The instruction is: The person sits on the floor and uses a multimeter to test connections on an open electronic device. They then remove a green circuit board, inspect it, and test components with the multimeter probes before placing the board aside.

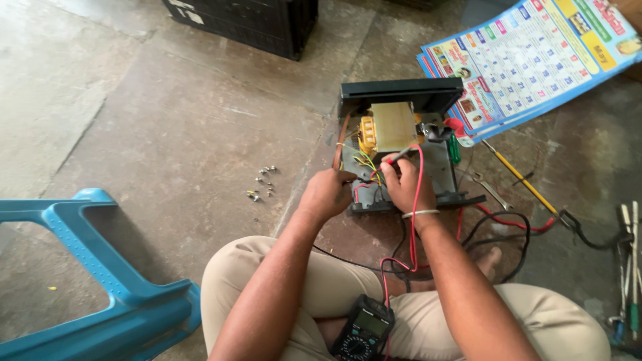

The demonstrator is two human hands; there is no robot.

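A digital multimeter (364, 329) is sitting nearest, in the person's lap, its red lead (416, 220) running up to the right hand (405, 184), which is pinching a red-tipped probe (396, 158). The probe's long axis is slanting far-right, tip aimed near-left into the wiring. The left hand (328, 194) is curling on the near-left edge of the opened metal chassis (401, 150). A slipping tip could be bridging contacts beside the transformer (391, 127)

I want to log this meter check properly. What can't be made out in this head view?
- Meter: screen too small to show a reading.
- Left hand: fingertips hidden behind the open unit's edge.
- Right hand: probe's tip contact too small.
- Tools: cut off by right edge.
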